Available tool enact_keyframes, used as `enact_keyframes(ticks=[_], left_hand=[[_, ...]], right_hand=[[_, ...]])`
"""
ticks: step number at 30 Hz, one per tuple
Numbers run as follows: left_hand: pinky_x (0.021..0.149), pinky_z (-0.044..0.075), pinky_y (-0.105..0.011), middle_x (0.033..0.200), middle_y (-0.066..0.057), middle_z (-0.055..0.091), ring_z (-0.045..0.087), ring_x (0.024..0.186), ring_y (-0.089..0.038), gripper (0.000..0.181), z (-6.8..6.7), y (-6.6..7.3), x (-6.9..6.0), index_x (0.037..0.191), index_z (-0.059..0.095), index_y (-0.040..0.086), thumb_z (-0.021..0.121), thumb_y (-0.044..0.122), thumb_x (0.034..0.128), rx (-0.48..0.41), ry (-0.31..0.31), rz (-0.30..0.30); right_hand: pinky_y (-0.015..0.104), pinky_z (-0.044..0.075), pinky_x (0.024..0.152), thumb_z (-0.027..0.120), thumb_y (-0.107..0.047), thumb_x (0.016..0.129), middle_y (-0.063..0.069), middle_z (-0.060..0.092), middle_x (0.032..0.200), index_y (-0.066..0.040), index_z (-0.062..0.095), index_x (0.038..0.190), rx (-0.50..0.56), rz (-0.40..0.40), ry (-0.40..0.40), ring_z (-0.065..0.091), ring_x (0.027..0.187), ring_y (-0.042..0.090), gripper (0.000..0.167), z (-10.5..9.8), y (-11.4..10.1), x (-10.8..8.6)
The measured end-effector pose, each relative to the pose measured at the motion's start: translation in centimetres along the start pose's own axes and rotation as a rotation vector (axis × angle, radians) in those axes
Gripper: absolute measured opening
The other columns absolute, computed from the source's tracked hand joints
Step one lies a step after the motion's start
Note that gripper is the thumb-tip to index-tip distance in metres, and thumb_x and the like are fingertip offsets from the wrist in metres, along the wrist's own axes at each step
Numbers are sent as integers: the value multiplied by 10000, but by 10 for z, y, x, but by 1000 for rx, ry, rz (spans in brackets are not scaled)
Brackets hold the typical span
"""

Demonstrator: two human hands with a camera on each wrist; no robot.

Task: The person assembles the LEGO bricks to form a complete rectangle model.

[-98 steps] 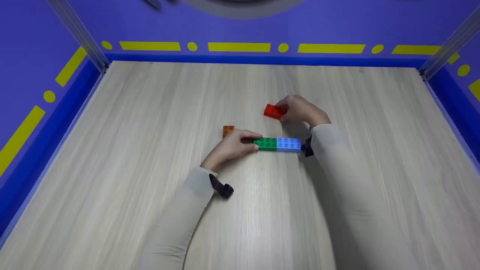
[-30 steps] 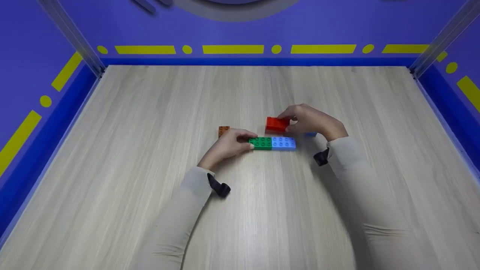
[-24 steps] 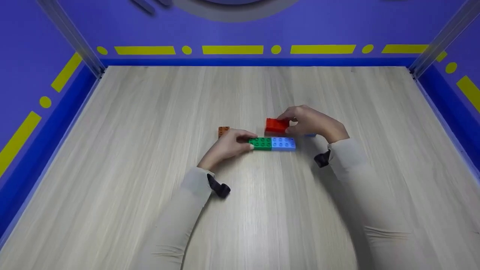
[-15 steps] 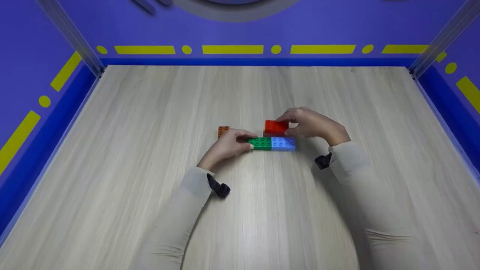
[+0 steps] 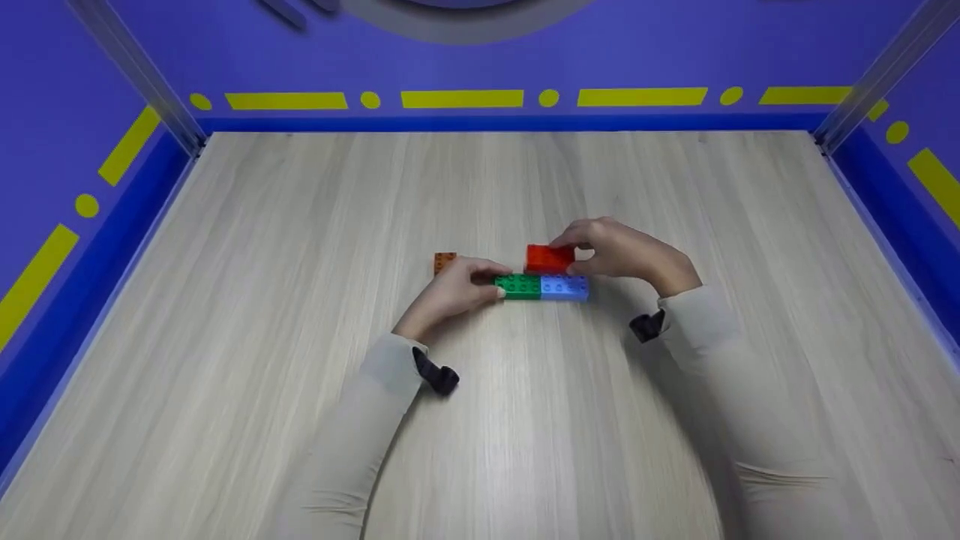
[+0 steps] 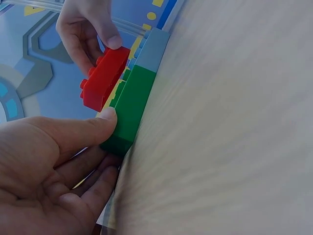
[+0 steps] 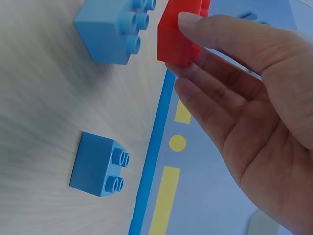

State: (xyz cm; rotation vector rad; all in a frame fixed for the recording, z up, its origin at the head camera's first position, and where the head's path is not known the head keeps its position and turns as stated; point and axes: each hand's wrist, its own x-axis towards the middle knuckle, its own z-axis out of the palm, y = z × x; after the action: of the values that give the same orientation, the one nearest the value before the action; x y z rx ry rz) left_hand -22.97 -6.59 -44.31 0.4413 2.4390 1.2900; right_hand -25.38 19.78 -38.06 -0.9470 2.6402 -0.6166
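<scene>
A green brick (image 5: 523, 286) and a light blue brick (image 5: 564, 287) lie end to end on the table. The left hand (image 5: 455, 294) grips the green brick's left end, thumb on its near side; the left wrist view shows this hand (image 6: 58, 171) at the end of the green brick (image 6: 131, 110). Pinched in the right hand (image 5: 626, 253) is a red brick (image 5: 547, 258), studs up. In the left wrist view the red brick (image 6: 105, 78) hangs just above the studs of the row, with a gap. The right wrist view shows thumb and fingers on the red brick (image 7: 175, 39).
An orange-brown brick (image 5: 444, 262) lies behind the left hand, partly covered by it. A small blue brick (image 7: 97, 165) stands on the table in the right wrist view; the right hand hides it in the head view. Blue walls with yellow marks (image 5: 462, 98) border the table (image 5: 315, 202).
The right hand has brought the red brick nearer the person and down toward the row. The small blue brick, partly visible earlier, is now covered in the head view. The left hand keeps its grip.
</scene>
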Motion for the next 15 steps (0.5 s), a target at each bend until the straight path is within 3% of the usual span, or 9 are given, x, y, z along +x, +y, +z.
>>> enact_keyframes(ticks=[15], left_hand=[[1042,412,-357,1271,-26,627,541,1177,-176,331,0,-1,0,1223,670,155,682,166,893,14,2,16]], right_hand=[[446,512,932,702,-86,857,89,664,1144,-69,662,1223,3,-48,-17,614,1059,252,369,6,-4,-5]])
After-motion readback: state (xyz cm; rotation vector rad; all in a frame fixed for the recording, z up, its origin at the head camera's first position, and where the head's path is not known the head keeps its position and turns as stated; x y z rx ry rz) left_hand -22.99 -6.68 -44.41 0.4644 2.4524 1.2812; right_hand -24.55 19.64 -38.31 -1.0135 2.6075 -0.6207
